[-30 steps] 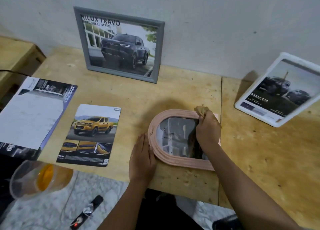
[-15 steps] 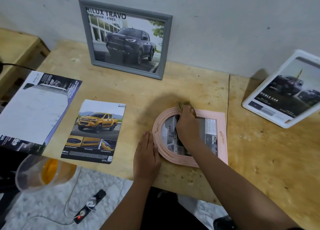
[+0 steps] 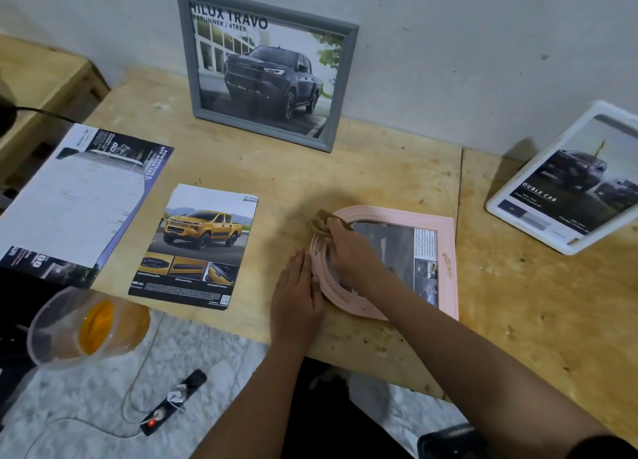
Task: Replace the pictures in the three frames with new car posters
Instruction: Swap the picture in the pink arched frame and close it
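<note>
A pink frame (image 3: 445, 262) with an arched opening lies flat on the wooden table (image 3: 373, 179), a poster showing behind its glass. My right hand (image 3: 352, 255) grips a small tan cloth (image 3: 319, 222) at the frame's arched left end. My left hand (image 3: 297, 296) lies flat against the frame's left rim. A grey frame (image 3: 266, 68) with a dark pickup poster leans on the wall. At the right a white frame (image 3: 569, 179) with a dark car poster stands tilted. A loose yellow-pickup poster (image 3: 198, 248) lies left of the hands.
A larger brochure (image 3: 76, 196) lies at the table's left edge. Below the table edge stand a clear plastic jug with orange liquid (image 3: 86, 327) and a power strip with cable (image 3: 172, 400) on the floor. A wooden crate (image 3: 38, 89) sits at far left.
My right hand has slid the cloth leftward across the glass to the arched end, uncovering the frame's right side. My left hand stays against the rim. The camera has moved closer.
</note>
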A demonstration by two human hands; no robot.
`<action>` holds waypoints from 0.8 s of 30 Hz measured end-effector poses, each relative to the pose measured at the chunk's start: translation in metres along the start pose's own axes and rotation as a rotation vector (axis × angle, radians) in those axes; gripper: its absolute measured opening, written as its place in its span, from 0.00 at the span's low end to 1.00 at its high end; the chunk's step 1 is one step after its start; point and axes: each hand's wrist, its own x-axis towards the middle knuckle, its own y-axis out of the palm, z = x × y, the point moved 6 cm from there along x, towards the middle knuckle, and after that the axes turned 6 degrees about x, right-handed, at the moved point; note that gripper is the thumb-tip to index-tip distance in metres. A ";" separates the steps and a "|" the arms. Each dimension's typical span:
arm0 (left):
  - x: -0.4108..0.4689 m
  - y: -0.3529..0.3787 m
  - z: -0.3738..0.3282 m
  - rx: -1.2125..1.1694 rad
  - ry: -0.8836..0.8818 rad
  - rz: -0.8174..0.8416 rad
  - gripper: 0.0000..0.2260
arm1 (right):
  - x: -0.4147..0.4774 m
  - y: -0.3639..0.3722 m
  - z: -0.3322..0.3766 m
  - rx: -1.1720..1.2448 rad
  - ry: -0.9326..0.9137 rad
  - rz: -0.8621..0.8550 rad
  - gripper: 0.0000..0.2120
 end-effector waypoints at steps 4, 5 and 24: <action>0.000 -0.003 -0.002 -0.022 0.002 -0.005 0.25 | -0.008 0.003 -0.002 0.051 -0.049 0.093 0.15; 0.000 -0.004 -0.002 -0.034 0.003 -0.007 0.25 | -0.012 0.004 -0.001 0.056 -0.064 0.110 0.15; -0.004 -0.002 0.003 -0.001 0.037 0.050 0.20 | -0.050 -0.008 0.003 0.015 0.025 0.297 0.06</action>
